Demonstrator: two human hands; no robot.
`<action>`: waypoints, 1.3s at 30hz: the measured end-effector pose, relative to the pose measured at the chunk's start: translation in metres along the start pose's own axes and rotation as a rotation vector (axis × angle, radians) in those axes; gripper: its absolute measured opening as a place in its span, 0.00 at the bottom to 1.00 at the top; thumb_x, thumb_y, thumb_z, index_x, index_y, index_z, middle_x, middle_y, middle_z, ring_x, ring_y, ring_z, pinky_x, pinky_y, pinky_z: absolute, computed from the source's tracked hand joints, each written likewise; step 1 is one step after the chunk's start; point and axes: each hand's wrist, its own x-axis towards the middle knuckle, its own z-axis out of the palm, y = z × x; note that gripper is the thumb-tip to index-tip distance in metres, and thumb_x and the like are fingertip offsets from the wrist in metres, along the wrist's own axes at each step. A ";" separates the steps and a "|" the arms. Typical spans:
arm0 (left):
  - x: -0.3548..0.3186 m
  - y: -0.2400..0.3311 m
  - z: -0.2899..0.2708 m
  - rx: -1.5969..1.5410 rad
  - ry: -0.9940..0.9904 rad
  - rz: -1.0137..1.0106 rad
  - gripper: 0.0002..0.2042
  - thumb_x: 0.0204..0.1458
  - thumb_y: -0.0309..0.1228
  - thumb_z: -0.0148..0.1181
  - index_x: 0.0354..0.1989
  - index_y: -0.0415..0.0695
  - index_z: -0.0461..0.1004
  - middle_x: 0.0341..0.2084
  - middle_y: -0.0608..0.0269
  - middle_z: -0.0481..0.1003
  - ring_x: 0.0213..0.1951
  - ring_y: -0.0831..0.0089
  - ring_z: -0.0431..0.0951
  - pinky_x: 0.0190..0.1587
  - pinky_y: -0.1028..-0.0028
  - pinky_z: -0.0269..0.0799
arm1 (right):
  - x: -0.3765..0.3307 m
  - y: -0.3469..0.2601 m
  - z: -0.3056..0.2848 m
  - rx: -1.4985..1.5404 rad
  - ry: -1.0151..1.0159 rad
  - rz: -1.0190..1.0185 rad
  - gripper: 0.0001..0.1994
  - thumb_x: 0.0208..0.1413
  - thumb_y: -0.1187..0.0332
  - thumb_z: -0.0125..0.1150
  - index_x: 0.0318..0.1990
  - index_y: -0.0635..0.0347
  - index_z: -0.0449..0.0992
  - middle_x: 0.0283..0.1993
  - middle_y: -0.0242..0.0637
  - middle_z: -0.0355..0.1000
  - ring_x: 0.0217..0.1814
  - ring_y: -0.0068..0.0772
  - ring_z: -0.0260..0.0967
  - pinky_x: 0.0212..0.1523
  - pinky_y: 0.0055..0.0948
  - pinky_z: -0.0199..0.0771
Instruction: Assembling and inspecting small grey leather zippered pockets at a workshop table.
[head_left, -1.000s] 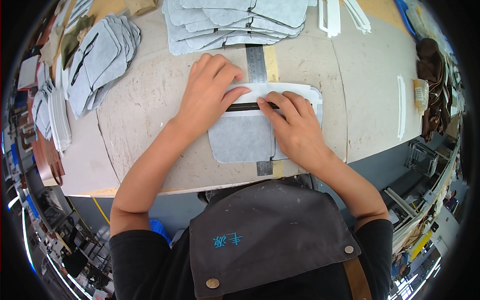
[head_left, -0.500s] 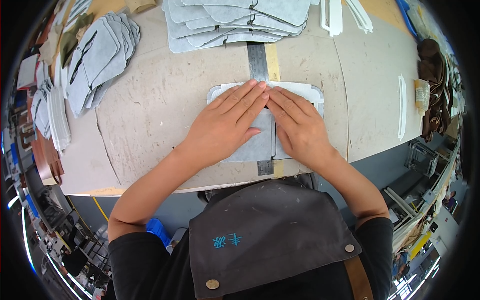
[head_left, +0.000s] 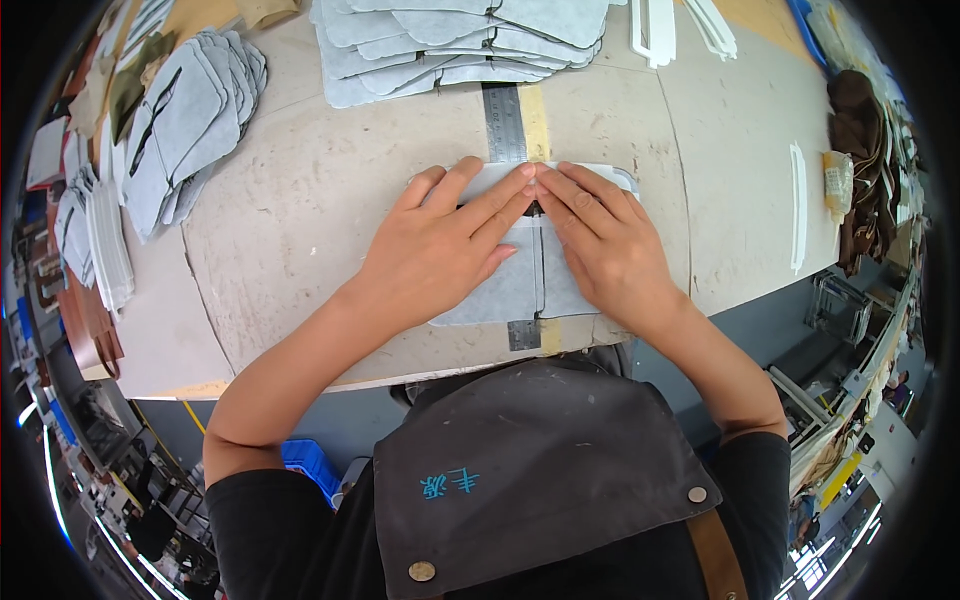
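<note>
A grey fabric panel (head_left: pixel 485 298) with rounded corners lies flat at the near middle of the table. A dark seam line runs down it, and a white band (head_left: pixel 500 178) lies along its far edge. My left hand (head_left: pixel 425 245) rests palm down on the panel's left part, fingers stretched and spread. On the right part my right hand (head_left: pixel 615 240) lies with fingers extended. Both hands' fingertips meet at the far middle, above a small dark gap in the panel. Beneath the panel a steel ruler (head_left: pixel 505 122) shows at both ends, next to a yellow strip (head_left: pixel 536 115).
Similar grey panels are stacked at the far middle (head_left: pixel 450 50) and left (head_left: pixel 185 125). White frames (head_left: pixel 655 35) lie far right, and a white strip (head_left: pixel 798 205) lies nearer. A roll of tape (head_left: pixel 838 185) and brown material (head_left: pixel 860 130) sit at the right edge.
My left hand's outer fingers have spread apart and lifted toward the panel's far left corner. My right hand has stayed nearly in place. The whole view has shifted slightly.
</note>
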 end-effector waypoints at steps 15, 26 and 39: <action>-0.047 -0.026 -0.017 -0.052 -0.066 -0.090 0.31 0.46 0.30 0.66 0.62 0.40 0.67 0.66 0.59 0.63 0.69 0.61 0.59 0.69 0.60 0.58 | -0.004 0.005 -0.011 0.018 -0.160 -0.006 0.25 0.56 0.73 0.58 0.62 0.63 0.68 0.69 0.37 0.62 0.72 0.36 0.58 0.67 0.36 0.61; -0.062 -0.039 -0.028 -0.015 -0.008 -0.015 0.25 0.44 0.31 0.67 0.55 0.44 0.75 0.63 0.67 0.69 0.66 0.54 0.62 0.63 0.56 0.64 | -0.008 0.008 -0.015 0.023 -0.207 0.017 0.24 0.56 0.73 0.57 0.63 0.63 0.68 0.71 0.37 0.61 0.74 0.39 0.55 0.69 0.38 0.58; -0.017 -0.023 -0.008 -0.135 0.163 -0.059 0.23 0.43 0.27 0.68 0.52 0.40 0.74 0.55 0.60 0.73 0.60 0.58 0.68 0.56 0.59 0.67 | 0.003 -0.003 -0.004 -0.040 -0.098 0.067 0.23 0.54 0.72 0.60 0.60 0.63 0.70 0.65 0.36 0.65 0.66 0.38 0.60 0.60 0.40 0.58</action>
